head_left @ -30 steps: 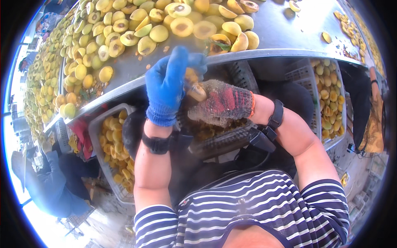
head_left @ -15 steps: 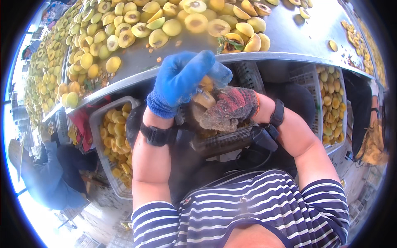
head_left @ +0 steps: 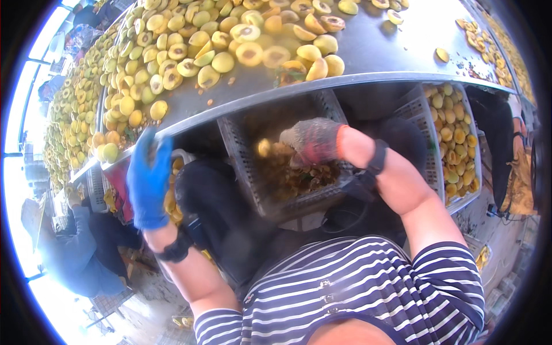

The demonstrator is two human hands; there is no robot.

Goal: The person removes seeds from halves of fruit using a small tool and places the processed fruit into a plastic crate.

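My left hand [head_left: 149, 178], in a blue glove, is stretched out flat with fingers apart over the left crate [head_left: 172, 198] of yellow fruit halves, below the table edge. It holds nothing that I can see. My right hand [head_left: 310, 141], in a red and grey knit glove, hovers with curled fingers above the grey centre crate [head_left: 238, 155], which is filled with brownish scraps. A small yellow piece [head_left: 263, 148] is in the air just left of its fingertips. Whether the right hand grips anything is hidden by the glove.
A steel table [head_left: 374, 52] curves across the top, heaped with halved yellow peaches [head_left: 230, 40]. On the right stands another crate [head_left: 454, 138] of fruit halves. A person in blue [head_left: 75, 247] crouches at the lower left. Another person's sleeve [head_left: 517, 172] shows at the right rim.
My hands were together at the table edge working a fruit. The left hand has swung down and left to the left crate. The right hand moved over the centre crate.
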